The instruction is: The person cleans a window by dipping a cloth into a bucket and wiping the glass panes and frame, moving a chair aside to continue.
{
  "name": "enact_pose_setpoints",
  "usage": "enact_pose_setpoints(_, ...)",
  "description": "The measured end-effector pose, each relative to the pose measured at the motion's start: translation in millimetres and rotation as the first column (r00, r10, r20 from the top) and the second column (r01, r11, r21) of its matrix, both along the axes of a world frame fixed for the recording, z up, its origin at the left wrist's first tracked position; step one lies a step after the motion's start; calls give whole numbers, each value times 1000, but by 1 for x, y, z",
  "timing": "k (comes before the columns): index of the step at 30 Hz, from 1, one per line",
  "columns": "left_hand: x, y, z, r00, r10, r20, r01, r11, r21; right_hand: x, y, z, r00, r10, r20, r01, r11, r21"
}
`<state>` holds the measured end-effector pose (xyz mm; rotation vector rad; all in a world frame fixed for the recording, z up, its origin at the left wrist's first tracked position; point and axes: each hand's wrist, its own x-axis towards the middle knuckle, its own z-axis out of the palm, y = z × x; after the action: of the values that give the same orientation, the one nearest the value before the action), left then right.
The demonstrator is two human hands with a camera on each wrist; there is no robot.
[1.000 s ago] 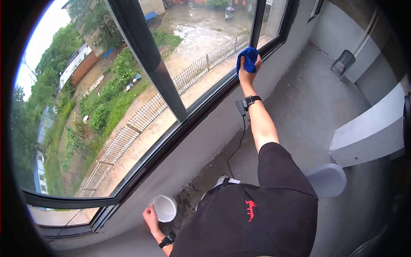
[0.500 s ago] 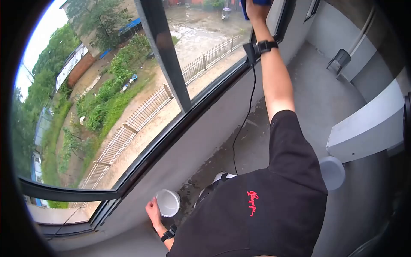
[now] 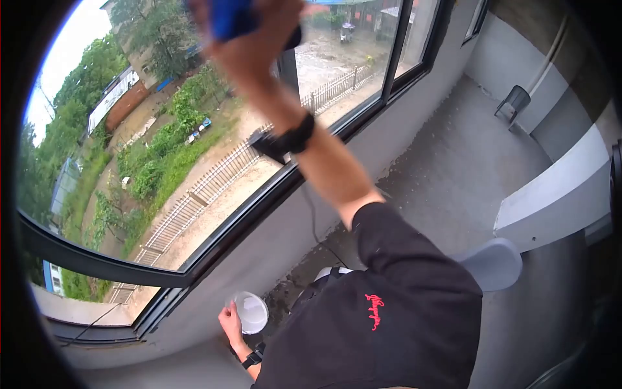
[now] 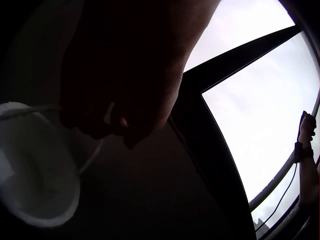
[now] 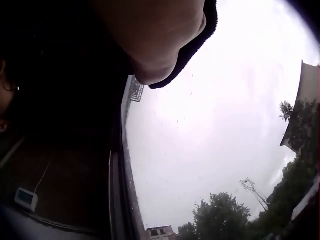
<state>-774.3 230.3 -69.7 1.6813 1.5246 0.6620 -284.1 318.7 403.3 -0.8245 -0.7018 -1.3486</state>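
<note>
Swung across the window (image 3: 194, 155), blurred right hand (image 3: 254, 48) gripping cut-off blue cloth (image 3: 230, 18), shadowed left hand (image 3: 230, 322) pinching bucket handle (image 4: 42, 108)

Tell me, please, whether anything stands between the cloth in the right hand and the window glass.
Nothing visible does; the right hand holds the blue cloth up before the glass, with a dark upright close beside. Whether the cloth touches the glass, I cannot tell.

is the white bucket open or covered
Open: the white bucket shows its inside in both the head and left wrist views, with no lid over its rim.
</note>
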Motion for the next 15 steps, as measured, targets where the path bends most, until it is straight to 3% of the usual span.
enact_pose_setpoints(3,-12,-4,-6,1000,-9,-5,9,1000,5,-118,24,-20,987,158,9,-154,970,-190)
enact_pose_setpoints(4,-16,-4,-9,1000,-12,13,11,1000,27,-157,29,-24,990,142,-18,-143,964,-224)
enact_pose_setpoints(8,-34,-3,-26,1000,-2,16,2,1000,-27,-273,45,-57,916,400,21,-365,856,-367)
enact_pose_setpoints(10,-46,1,-43,999,25,-40,-28,998,-65,-307,55,-69,888,452,85,-396,845,-359)
enact_pose_setpoints(12,-46,1,-39,999,6,-33,-9,996,-84,-306,50,-70,912,374,170,-284,873,-396)
enact_pose_setpoints(15,-40,9,-34,1000,-14,-20,12,995,-97,-281,56,-74,914,337,228,-251,908,-335)
